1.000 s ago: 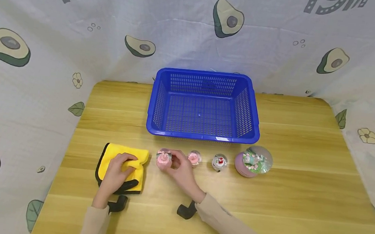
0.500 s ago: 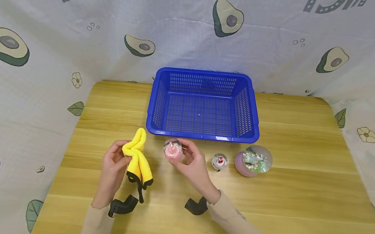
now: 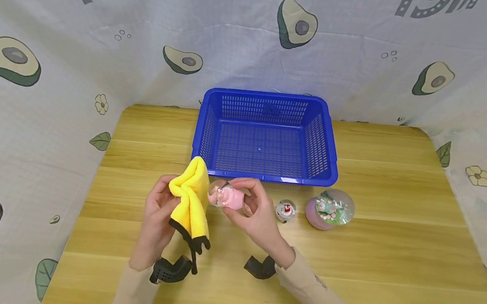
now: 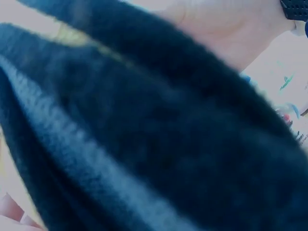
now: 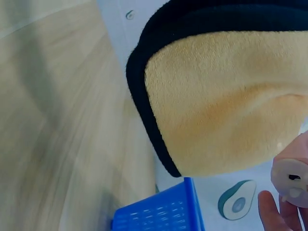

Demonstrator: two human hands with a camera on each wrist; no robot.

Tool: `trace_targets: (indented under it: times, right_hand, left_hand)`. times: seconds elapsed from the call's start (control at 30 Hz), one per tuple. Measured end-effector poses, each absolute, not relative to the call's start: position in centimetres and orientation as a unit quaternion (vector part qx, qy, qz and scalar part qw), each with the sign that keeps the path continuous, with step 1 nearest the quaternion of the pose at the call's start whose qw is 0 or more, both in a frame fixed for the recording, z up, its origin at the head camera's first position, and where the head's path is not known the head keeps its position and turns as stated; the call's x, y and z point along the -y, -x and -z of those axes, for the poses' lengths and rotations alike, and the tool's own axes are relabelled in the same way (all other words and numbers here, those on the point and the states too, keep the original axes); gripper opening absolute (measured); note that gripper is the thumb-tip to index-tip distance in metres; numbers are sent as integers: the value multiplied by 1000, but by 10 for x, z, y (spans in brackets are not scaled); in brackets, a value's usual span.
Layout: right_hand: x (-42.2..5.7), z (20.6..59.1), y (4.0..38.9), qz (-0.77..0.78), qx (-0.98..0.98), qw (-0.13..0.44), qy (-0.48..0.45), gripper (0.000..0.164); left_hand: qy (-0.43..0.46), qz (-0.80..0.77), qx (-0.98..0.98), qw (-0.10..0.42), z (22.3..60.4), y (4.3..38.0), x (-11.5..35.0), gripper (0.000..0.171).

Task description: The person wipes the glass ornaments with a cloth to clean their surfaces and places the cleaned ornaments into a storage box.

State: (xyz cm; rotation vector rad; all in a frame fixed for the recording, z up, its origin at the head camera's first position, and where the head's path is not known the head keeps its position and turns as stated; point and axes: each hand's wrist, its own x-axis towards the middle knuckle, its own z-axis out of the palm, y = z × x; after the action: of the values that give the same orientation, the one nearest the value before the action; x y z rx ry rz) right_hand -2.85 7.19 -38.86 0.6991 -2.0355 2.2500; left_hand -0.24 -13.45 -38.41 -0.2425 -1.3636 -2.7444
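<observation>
My left hand [image 3: 160, 217] grips a folded yellow cloth [image 3: 192, 201] with a black border, raised over the table. The cloth's dark edge [image 4: 144, 120] fills most of the left wrist view, blurred. My right hand [image 3: 259, 217] pinches a small snow globe [image 3: 232, 199] by its pink base. The globe is tipped sideways, its clear dome right at the cloth's right side. In the right wrist view the base's pale underside [image 5: 291, 178] shows above my fingertips [image 5: 272, 211]. A second small pink globe is mostly hidden behind the right hand.
Behind the hands stands a blue plastic basket [image 3: 263, 177] with nothing in it. To the right of my right hand are a small white snow globe [image 3: 285, 210] and a larger one with a purple base [image 3: 320, 218]. A printed avocado sheet [image 3: 237, 39] hangs behind the table.
My left hand has picked the cloth up off the table and brought it right. My right hand has lifted the pink snow globe, moved slightly right and tipped its dome toward the cloth.
</observation>
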Motion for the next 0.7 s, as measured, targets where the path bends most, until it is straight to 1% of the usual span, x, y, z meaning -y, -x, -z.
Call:
trace_targets:
  times: [0.1, 0.23, 0.33, 0.43, 0.5, 0.6, 0.7]
  right_hand:
    - [-72, 388, 29, -705, 659, 42, -258, 48]
    - [-75, 387, 31, -654, 685, 100, -305, 49]
    - [-79, 384, 33, -605, 709, 148, -331, 48]
    - [-83, 379, 35, -568, 722, 183, -352, 45]
    - [-86, 376, 36, -558, 721, 193, -363, 43]
    - [-89, 372, 35, -559, 715, 194, -372, 38]
    - [-92, 370, 35, -571, 708, 184, -373, 32]
  left_hand:
    - [91, 887, 452, 41, 383, 5, 127, 32]
    - [112, 864, 490, 40, 384, 8, 120, 30]
    - [139, 834, 534, 11, 386, 9, 117, 31]
    - [172, 797, 579, -23, 388, 8, 116, 36]
    - [191, 773, 605, -33, 388, 7, 116, 41]
    - [205, 749, 629, -21, 387, 5, 114, 51]
    - [213, 741, 637, -5, 384, 3, 110, 64]
